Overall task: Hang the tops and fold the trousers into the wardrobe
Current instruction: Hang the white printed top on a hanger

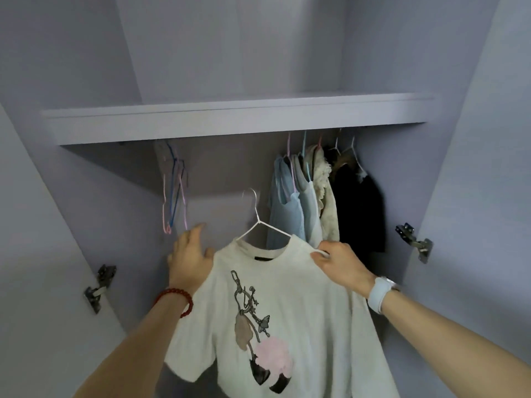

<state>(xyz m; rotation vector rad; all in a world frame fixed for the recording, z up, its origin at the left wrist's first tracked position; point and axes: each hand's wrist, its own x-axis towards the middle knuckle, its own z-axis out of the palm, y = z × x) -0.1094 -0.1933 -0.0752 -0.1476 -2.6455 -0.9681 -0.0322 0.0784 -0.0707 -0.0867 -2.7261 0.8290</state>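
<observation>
a: what is held by the hands at this point?

b: the right hand (337,261) is closed on the white hanger (260,225) at its right shoulder end, pinched together with the fabric of the white printed t-shirt (275,320). the left hand (191,255) is relaxed, fingers loosely spread, and is laid against the shirt's left shoulder; nothing is gripped by it.

a: and where is the shirt placed relative to them?

b: it is spread between the two hands, already threaded on the hanger, and hangs down over both forearms' inner side. the hook is seen upright above the collar, well below the shelf (230,122) and not yet on any rail. the rail itself is hidden behind the shelf edge.

a: how should the step be done well?

b: by judgement, the hanger should be lifted by its neck or kept level so the shirt is not slid off the left shoulder, which is only steadied, not gripped. the hook should be turned toward the rail and carried up into the open gap between the empty hangers (173,193) on the left and the hung tops (316,196) on the right, just beside those tops. a snag on the neighbouring hangers could be avoided if the gap's middle is aimed for.
</observation>
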